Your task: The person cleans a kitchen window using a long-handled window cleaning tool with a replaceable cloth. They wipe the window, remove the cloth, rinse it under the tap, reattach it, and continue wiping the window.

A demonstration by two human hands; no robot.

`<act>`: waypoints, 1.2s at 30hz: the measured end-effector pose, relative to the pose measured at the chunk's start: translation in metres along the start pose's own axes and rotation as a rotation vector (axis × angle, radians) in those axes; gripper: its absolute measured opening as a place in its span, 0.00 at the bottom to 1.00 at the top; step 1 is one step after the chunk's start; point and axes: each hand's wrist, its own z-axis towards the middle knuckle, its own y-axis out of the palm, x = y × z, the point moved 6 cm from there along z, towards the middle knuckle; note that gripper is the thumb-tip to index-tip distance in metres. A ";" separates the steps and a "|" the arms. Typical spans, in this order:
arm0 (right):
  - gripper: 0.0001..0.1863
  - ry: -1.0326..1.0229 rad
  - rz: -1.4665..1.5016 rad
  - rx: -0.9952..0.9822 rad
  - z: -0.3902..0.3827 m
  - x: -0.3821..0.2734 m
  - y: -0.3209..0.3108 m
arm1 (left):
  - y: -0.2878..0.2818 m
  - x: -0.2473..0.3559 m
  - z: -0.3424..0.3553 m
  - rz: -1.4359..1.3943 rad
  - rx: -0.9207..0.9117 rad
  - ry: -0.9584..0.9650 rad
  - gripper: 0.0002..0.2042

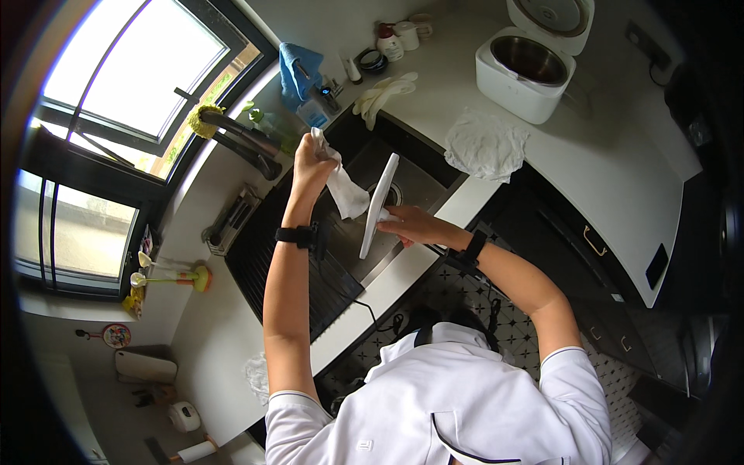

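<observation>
Left hand (310, 159) pinches limp white cloth (345, 192); right hand (404, 225) grips flat rigid white board (378, 205) edge-on, upright over dark sink (418, 174). Faucet (244, 138) just beside the left hand; open basin below.

White plate (380, 205) upright, edge-on over sink; crumpled white cloth (343, 188) beside.
</observation>
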 end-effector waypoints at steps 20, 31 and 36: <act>0.27 -0.011 -0.027 -0.046 0.022 0.001 0.007 | 0.027 0.039 -0.012 -0.226 -0.095 0.004 0.21; 0.23 0.075 0.139 -0.038 0.049 -0.018 -0.029 | 0.016 0.104 -0.036 -0.059 -0.143 0.266 0.19; 0.23 0.019 0.092 -0.033 0.051 -0.031 -0.043 | 0.014 0.127 -0.055 0.096 -0.114 0.408 0.21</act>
